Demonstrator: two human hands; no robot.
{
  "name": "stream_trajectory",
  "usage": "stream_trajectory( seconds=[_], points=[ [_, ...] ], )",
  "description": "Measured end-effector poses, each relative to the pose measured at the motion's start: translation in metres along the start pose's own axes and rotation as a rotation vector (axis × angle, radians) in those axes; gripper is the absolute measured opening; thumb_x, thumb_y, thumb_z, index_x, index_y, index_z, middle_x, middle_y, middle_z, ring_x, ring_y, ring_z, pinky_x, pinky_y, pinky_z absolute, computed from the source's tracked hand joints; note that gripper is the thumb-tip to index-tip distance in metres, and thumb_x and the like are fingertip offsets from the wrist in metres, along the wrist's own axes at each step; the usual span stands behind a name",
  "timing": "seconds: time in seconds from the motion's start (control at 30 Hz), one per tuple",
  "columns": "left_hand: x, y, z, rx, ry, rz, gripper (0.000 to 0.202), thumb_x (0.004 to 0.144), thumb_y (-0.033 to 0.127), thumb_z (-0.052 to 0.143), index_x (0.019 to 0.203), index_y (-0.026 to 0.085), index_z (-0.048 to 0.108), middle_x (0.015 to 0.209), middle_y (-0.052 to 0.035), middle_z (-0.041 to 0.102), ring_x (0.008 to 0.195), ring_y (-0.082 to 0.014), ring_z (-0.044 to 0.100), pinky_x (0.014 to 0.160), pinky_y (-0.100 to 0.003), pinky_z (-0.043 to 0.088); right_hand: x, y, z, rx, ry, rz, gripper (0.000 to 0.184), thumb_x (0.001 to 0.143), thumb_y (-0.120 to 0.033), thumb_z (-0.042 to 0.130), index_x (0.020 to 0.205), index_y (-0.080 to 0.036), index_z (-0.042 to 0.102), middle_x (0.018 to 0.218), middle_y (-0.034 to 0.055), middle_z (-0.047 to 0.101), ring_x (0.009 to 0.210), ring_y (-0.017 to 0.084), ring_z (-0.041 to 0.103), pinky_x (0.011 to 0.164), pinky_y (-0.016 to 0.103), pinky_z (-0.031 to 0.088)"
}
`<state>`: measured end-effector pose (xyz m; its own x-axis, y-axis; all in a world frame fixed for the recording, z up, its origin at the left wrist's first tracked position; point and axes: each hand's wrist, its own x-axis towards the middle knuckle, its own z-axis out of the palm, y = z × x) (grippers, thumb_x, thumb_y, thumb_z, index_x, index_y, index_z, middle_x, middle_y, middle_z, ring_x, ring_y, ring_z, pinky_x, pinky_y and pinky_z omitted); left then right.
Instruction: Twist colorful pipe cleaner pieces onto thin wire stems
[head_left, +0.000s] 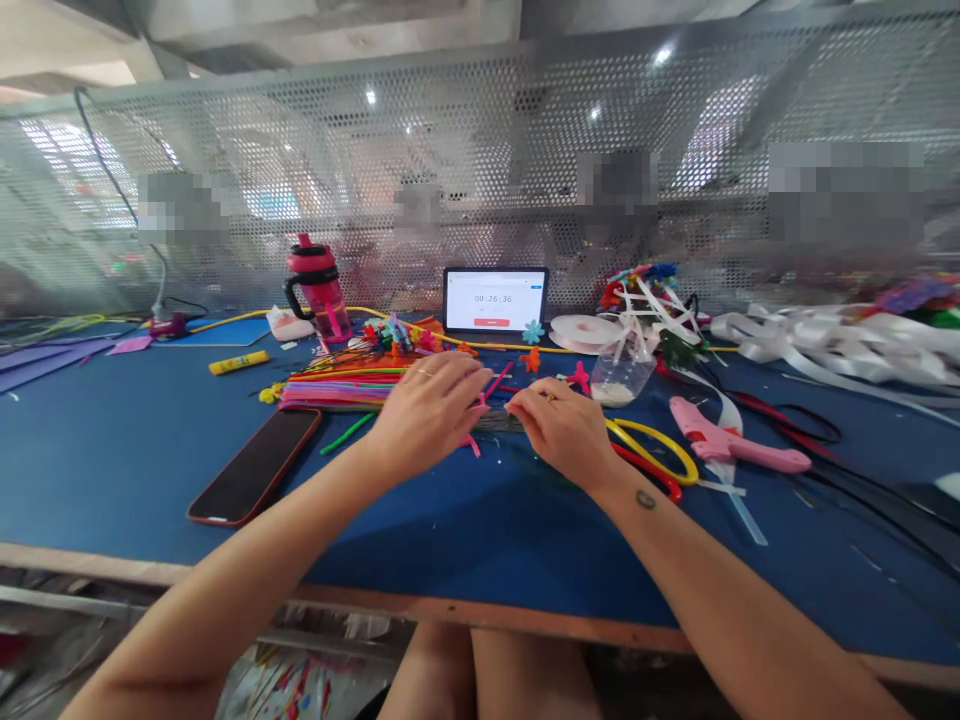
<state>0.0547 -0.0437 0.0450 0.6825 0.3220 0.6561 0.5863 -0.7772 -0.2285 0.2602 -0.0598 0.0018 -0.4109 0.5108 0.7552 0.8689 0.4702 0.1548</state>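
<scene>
My left hand (435,405) is closed above the middle of the table, its fingertips pressed around a pink pipe cleaner (471,446) whose ends poke out beside them. Close by on the right, my right hand (566,425) makes a pinch with thumb and forefinger. Whatever sits between those fingertips is too small to make out. A bundle of colored pipe cleaners (337,392) lies behind and left of my left hand. One short green pipe cleaner (347,434) rests apart, nearer to me. Yellow-handled scissors (660,447) lie right of my right hand.
A phone (255,467) lies at left, with a glue stick (238,363) and a pink bottle (319,285) behind it. A tablet timer (496,300) stands at the back. At right are a pink glue gun (735,440), a ribbon roll (585,332) and loose white ribbon (840,345).
</scene>
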Motion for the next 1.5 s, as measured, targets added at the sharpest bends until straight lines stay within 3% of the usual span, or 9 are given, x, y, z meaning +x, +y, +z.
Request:
stream_trajectory(
  seconds=[0.07,0.13,0.23,0.37,0.6,0.9,1.27,1.37,1.5],
  points=[
    [0.007,0.003,0.02,0.038,-0.021,0.076,0.023,0.088,0.025,0.045,0.104,0.015,0.057,0.101,-0.0075,0.062,0.099,-0.0198,0.055,0.087,-0.033,0.044,0.0,0.0,-0.001,-0.003,0.01,-0.027,0.022,0.089,-0.026,0.044,0.079,-0.017,0.061,0.074,0.0039,0.062,0.071,0.011,0.056,0.058,0.021,0.035],
    [0.005,0.003,0.035,0.057,-0.059,0.085,0.018,0.088,0.019,0.042,0.095,0.018,0.059,0.081,-0.0029,0.063,0.076,-0.0157,0.058,0.07,-0.028,0.047,0.001,0.0,-0.002,-0.027,0.037,-0.028,0.022,0.089,-0.026,0.045,0.077,-0.017,0.062,0.075,0.004,0.062,0.067,0.01,0.055,0.057,0.021,0.035],
    [-0.009,0.002,0.044,0.021,-0.028,0.055,0.018,0.088,0.02,0.043,0.095,0.018,0.058,0.08,-0.003,0.062,0.074,-0.0147,0.058,0.064,-0.025,0.046,0.002,0.0,-0.003,-0.043,0.046,-0.074,0.022,0.088,-0.027,0.047,0.077,-0.018,0.063,0.076,0.0037,0.063,0.063,0.009,0.054,0.055,0.021,0.035],
    [-0.023,0.004,0.046,-0.09,0.046,0.025,0.018,0.087,0.017,0.043,0.096,0.017,0.058,0.084,-0.004,0.063,0.08,-0.0141,0.059,0.07,-0.024,0.047,0.0,0.0,-0.001,-0.045,0.038,-0.147,0.02,0.087,-0.028,0.049,0.079,-0.019,0.065,0.075,0.0034,0.063,0.061,0.009,0.053,0.054,0.021,0.034],
    [-0.023,0.011,0.049,-0.187,0.096,-0.042,0.019,0.088,0.024,0.043,0.098,0.017,0.058,0.087,-0.0045,0.064,0.082,-0.015,0.06,0.072,-0.025,0.047,-0.003,-0.001,0.007,-0.087,0.005,-0.146,0.024,0.087,-0.022,0.045,0.071,-0.018,0.062,0.073,0.0028,0.063,0.059,0.009,0.051,0.053,0.021,0.032],
    [-0.025,0.018,0.051,-0.271,-0.039,-0.2,0.024,0.083,0.041,0.051,0.091,0.02,0.059,0.085,-0.0017,0.064,0.08,-0.016,0.06,0.065,-0.025,0.044,-0.003,-0.007,0.004,-0.117,0.018,-0.204,0.023,0.086,-0.024,0.048,0.07,-0.017,0.063,0.069,0.0028,0.061,0.059,0.009,0.05,0.053,0.021,0.03],
    [-0.025,0.019,0.051,-0.299,-0.131,-0.255,0.011,0.08,0.023,0.05,0.078,0.019,0.06,0.075,-0.0005,0.064,0.072,-0.0151,0.06,0.057,-0.024,0.038,-0.001,-0.013,0.0,-0.216,0.024,-0.337,0.022,0.085,-0.022,0.052,0.065,-0.018,0.062,0.062,0.0016,0.057,0.059,0.011,0.047,0.058,0.024,0.031],
    [-0.023,0.019,0.05,-0.323,-0.136,-0.243,0.012,0.08,0.021,0.049,0.08,0.019,0.06,0.076,-0.0013,0.064,0.074,-0.0151,0.06,0.06,-0.024,0.039,0.001,-0.011,-0.002,-0.209,0.057,-0.342,0.023,0.085,-0.024,0.052,0.065,-0.018,0.062,0.06,0.0012,0.056,0.058,0.01,0.047,0.057,0.023,0.031],
    [-0.022,0.016,0.049,-0.397,-0.086,-0.255,0.018,0.08,0.03,0.055,0.093,0.019,0.059,0.084,-0.0021,0.063,0.071,-0.0135,0.059,0.062,-0.023,0.043,0.0,-0.002,-0.002,-0.218,0.101,-0.292,0.021,0.085,-0.025,0.052,0.07,-0.019,0.064,0.062,0.0013,0.058,0.057,0.01,0.048,0.054,0.023,0.03]
  ],
)
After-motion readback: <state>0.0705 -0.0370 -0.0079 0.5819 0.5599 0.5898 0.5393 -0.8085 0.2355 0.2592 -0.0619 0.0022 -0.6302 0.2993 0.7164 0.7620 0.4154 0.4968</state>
